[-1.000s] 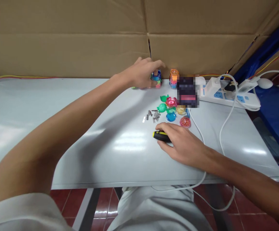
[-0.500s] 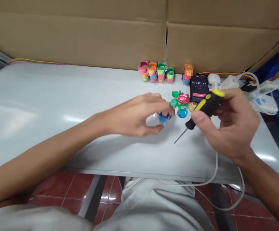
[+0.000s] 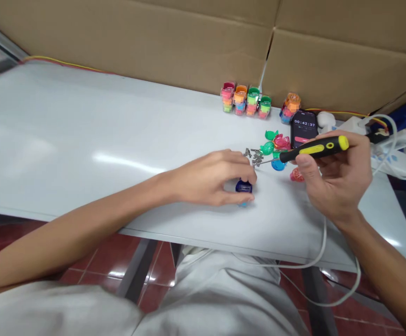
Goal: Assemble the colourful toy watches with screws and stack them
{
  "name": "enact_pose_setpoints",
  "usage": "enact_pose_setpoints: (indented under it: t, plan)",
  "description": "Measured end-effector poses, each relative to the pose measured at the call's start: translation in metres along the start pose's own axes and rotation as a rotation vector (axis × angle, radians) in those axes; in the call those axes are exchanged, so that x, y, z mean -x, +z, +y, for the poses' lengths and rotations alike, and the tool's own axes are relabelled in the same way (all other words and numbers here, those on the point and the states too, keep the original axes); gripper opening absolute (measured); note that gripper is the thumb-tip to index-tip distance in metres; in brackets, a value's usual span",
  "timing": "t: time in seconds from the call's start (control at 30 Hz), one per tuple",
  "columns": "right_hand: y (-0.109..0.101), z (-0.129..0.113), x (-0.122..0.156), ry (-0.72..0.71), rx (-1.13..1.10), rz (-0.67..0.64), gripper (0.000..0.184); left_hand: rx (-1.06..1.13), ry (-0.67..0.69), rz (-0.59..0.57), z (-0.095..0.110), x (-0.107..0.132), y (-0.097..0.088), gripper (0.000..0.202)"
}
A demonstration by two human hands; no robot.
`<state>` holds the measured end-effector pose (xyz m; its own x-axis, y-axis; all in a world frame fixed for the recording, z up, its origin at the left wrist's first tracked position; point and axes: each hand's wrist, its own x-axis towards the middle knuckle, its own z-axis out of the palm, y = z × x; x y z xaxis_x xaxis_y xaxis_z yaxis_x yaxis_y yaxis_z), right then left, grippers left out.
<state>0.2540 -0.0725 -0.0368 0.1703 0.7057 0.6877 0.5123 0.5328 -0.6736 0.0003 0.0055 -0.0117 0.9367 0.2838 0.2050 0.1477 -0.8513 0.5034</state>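
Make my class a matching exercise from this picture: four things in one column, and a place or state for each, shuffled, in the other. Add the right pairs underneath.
Things
1. screwdriver
2. phone
3. small metal pieces
4. dark blue piece

Places and states
A. lying loose in a cluster on the white table
B. between the thumb and fingers of the left hand
C. showing the digits 00:42:37
D. held in the right hand

Right pairs
1-D
2-C
3-A
4-B
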Motion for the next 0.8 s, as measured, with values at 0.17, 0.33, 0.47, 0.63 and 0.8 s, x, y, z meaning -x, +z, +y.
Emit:
enact_pose_setpoints:
  t: [0.17, 0.33, 0.47, 0.63, 0.8]
  plan:
    - [-0.001, 0.005, 0.002, 0.068, 0.004, -0.050, 0.047, -0.083, -0.085, 0.124, -0.017, -0.002, 0.003, 0.016]
    - [-0.001, 0.003, 0.002, 0.073, 0.045, -0.057, 0.046, -0.122, -0.115, 0.160, -0.028, -0.003, 0.009, 0.021]
    - [-0.001, 0.000, 0.002, 0.089, 0.021, -0.092, 0.046, -0.123, -0.119, 0.147, -0.030, -0.004, 0.010, 0.022]
    - [-0.001, -0.006, 0.002, 0.009, 0.057, -0.029, 0.046, -0.126, -0.118, 0.147, -0.028, -0.003, 0.009, 0.022]
    - [0.000, -0.011, 0.001, -0.017, 0.043, -0.010, 0.043, -0.131, -0.121, 0.158, -0.023, -0.004, 0.013, 0.021]
